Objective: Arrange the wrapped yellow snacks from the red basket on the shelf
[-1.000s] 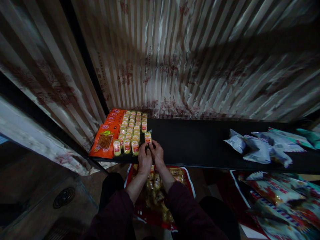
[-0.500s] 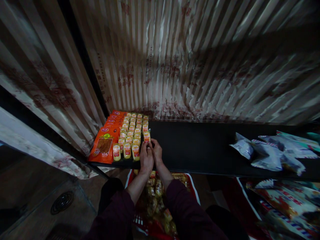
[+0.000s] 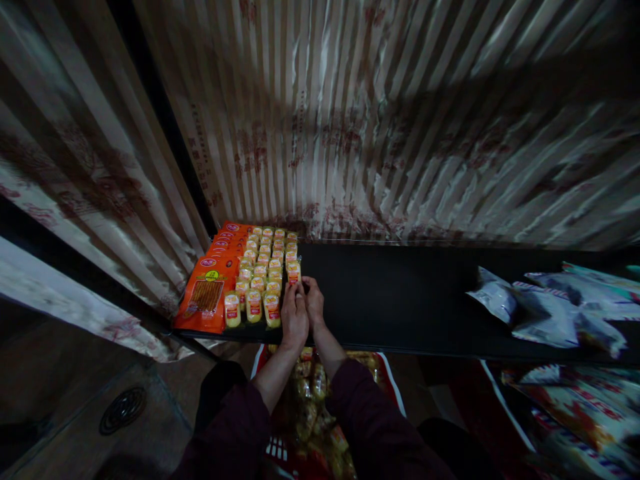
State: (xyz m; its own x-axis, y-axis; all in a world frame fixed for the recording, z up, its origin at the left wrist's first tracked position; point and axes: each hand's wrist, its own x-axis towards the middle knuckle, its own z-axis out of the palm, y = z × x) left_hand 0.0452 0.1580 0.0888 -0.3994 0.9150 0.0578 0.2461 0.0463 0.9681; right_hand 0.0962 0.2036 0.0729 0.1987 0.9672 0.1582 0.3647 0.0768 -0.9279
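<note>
Both my hands meet at a small yellow snack pack (image 3: 294,272) with a red and white label, on the black shelf (image 3: 380,300). My left hand (image 3: 295,313) has its fingers closed at the pack's lower end. From the right, my right hand (image 3: 314,301) closes its fingers on the same end. The pack leans upright at the front of the rightmost row. To its left stand several rows of matching yellow snack packs (image 3: 254,305). Orange snack bags (image 3: 205,293) lie overlapped at the shelf's left end.
Below the shelf, a red and white basket (image 3: 395,383) holds several wrapped snacks. Silvery bags (image 3: 543,313) lie on the shelf's right part. A container of larger bags (image 3: 590,407) stands at lower right. A striped curtain (image 3: 340,133) hangs behind, beside a dark post (image 3: 165,113).
Both hands stay at the same yellow pack, almost unmoved. The view has shifted slightly, so the silvery bags appear a little farther right.
</note>
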